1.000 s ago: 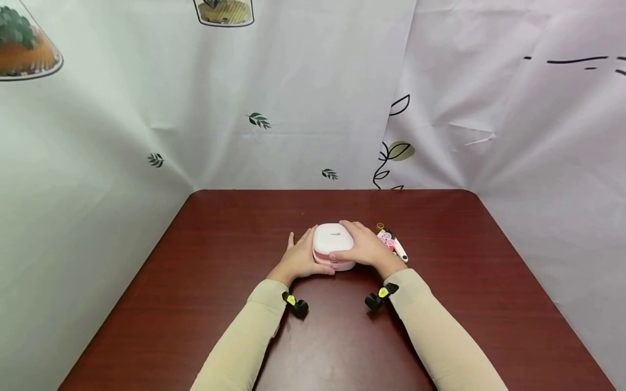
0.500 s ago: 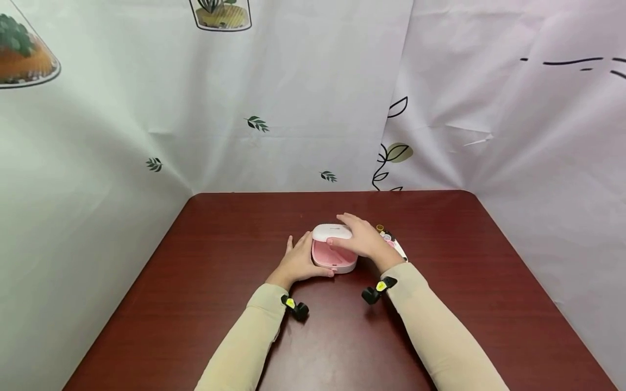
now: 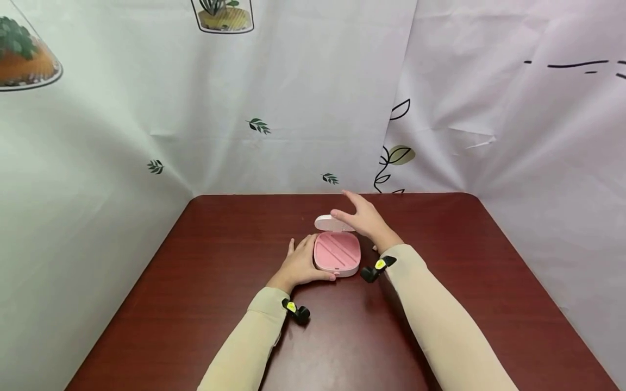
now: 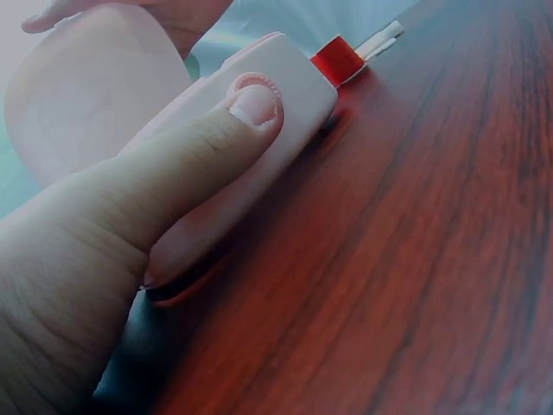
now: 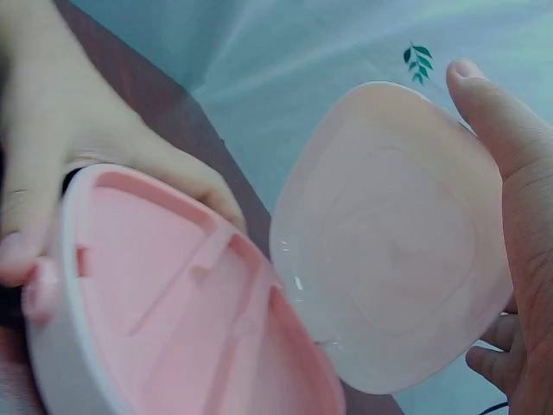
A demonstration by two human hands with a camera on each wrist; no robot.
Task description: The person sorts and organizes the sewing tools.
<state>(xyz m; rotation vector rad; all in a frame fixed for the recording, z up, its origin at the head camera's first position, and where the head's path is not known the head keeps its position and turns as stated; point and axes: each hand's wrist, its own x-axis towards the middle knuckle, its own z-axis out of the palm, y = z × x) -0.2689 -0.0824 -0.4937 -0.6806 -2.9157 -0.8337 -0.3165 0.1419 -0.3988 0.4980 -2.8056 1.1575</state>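
Note:
A white case point(image 3: 337, 252) with a pink inside stands on the table, its lid point(image 5: 389, 242) hinged up and tilted back. Raised ridges divide the pink inside, which holds no objects in view. My left hand point(image 3: 299, 264) grips the base from the left, fingers along the side. Its thumb lies across the front by a round pink button point(image 5: 41, 290). At the lid's right edge is my right hand point(image 3: 369, 221), fingers spread and fairly straight, its thumb by the rim in the right wrist view.
On the brown table point(image 3: 235, 233), a small red cylinder point(image 4: 337, 60) and thin white pieces point(image 4: 384, 39) lie beyond the case in the left wrist view. My right wrist hides most of the small things there in the head view. Printed white cloth point(image 3: 313, 98) hangs behind.
The case's lid has swung from nearly closed to upright and back, showing the pink inside. My right hand has moved up and away with it; my left hand has stayed on the base.

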